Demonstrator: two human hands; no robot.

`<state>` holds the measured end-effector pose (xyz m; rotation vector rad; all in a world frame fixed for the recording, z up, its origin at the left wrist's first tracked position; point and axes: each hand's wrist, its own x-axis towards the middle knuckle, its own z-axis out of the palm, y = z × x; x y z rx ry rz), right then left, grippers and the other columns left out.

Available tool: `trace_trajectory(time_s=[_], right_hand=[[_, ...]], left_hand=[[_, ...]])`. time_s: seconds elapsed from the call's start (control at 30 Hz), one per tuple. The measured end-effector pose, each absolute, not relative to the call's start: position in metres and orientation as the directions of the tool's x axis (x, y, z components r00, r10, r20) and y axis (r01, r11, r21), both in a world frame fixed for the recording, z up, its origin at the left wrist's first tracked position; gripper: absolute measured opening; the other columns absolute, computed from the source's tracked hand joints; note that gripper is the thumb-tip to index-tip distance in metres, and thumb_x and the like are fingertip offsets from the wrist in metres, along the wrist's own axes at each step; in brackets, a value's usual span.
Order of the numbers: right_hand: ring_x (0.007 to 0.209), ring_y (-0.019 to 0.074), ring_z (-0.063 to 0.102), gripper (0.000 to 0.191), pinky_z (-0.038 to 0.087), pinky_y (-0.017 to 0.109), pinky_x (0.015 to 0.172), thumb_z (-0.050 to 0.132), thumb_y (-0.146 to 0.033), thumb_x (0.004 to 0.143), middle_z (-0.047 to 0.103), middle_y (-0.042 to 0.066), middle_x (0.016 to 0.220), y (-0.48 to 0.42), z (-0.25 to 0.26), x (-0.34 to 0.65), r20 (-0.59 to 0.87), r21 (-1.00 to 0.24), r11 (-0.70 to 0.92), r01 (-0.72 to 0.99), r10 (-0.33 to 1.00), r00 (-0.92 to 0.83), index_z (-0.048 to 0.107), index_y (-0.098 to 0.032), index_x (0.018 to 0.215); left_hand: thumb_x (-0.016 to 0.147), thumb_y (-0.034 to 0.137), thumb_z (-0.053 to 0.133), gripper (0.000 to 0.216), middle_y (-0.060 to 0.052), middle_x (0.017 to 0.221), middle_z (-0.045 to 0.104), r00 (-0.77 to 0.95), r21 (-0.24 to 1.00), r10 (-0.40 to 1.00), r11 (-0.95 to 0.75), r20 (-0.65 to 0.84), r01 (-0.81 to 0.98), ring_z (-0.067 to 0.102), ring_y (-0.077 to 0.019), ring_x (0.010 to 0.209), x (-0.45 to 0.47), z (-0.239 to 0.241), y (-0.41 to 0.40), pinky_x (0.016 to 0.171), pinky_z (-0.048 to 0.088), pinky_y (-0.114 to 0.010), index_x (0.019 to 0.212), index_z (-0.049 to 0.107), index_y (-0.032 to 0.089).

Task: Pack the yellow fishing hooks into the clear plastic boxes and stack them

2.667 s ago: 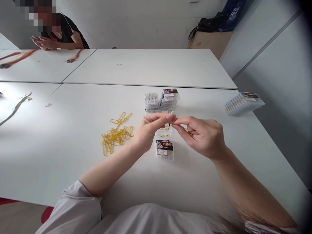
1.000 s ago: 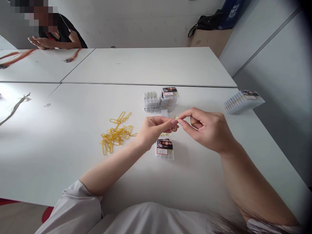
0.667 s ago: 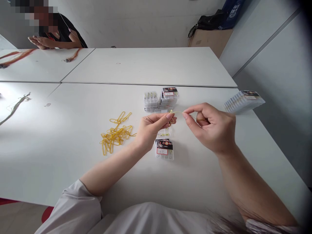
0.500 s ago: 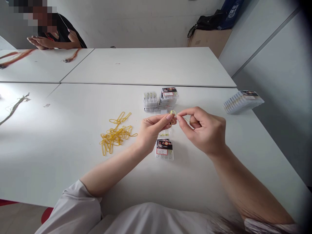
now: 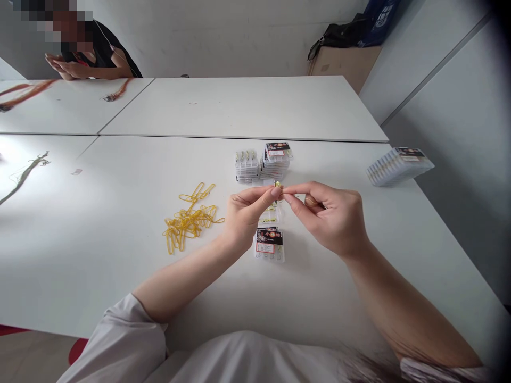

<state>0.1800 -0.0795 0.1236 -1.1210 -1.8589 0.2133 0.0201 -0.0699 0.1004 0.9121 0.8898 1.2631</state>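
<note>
My left hand [image 5: 247, 215] pinches a small coil of yellow-green fishing line [image 5: 278, 184] between thumb and fingertips. Right beside it, my right hand [image 5: 335, 218] is closed on a thin strand of the same line, thumb and index finger nearly touching the left fingertips. Under the hands, partly hidden, lies a clear plastic case [image 5: 270, 215] with yellow-green pieces inside. Nearer to me is another clear hook case [image 5: 270, 247] with a black and red label; hooks show at its lower edge.
Behind my hands stand two stacks of clear cases [image 5: 247, 167]. A pile of yellow rubber bands [image 5: 189, 221] lies to the left. More cases [image 5: 399, 167] stand in a row at the right table edge. Across the table sits a person [image 5: 114, 56] near reddish strand bundles [image 5: 117, 91].
My right hand has moved slightly left, its fingertips now against the left ones. The yellow-green loop above my left fingertips looks smaller and tighter.
</note>
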Motion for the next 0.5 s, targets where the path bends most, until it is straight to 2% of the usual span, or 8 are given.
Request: trace_trajectory(time_s=[0.13, 0.33, 0.5], right_hand=[[0.045, 0.0081, 0.023, 0.008, 0.029, 0.023, 0.044, 0.069, -0.026, 0.088, 0.023, -0.009, 0.051, -0.078, 0.122, 0.180, 0.559, -0.650, 0.527, 0.548, 0.820, -0.126, 0.075, -0.022, 0.085], [0.045, 0.0075, 0.020, 0.007, 0.023, 0.024, 0.044, 0.069, -0.022, 0.088, 0.021, -0.010, 0.051, -0.074, 0.121, 0.185, 0.486, -0.650, 0.552, 0.522, 0.830, -0.272, 0.074, -0.021, 0.085], [0.046, 0.0085, 0.024, 0.006, 0.028, 0.024, 0.046, 0.069, -0.025, 0.089, 0.024, -0.010, 0.051, -0.070, 0.129, 0.202, 0.444, -0.607, 0.561, 0.563, 0.827, -0.345, 0.073, -0.023, 0.085]], left_hand=[[0.073, 0.043, 0.084, 0.018, -0.002, 0.090, 0.078, 0.066, 0.899, 0.997, 0.065, -0.040, -0.433, 0.068, -0.0170, 0.093, 0.019, 0.105, -0.070, 0.091, 0.048, -0.032, 0.078, 0.080, 0.026], [0.073, 0.045, 0.082, 0.023, -0.001, 0.082, 0.075, 0.174, 0.875, 0.976, 0.195, -0.130, -0.443, 0.065, -0.0134, 0.083, 0.015, 0.109, -0.064, 0.083, 0.047, -0.029, 0.074, 0.076, 0.023], [0.071, 0.042, 0.084, 0.022, 0.000, 0.074, 0.071, 0.231, 0.877, 0.953, 0.276, -0.197, -0.392, 0.060, -0.0117, 0.077, 0.011, 0.109, -0.060, 0.079, 0.044, -0.028, 0.074, 0.076, 0.021]])
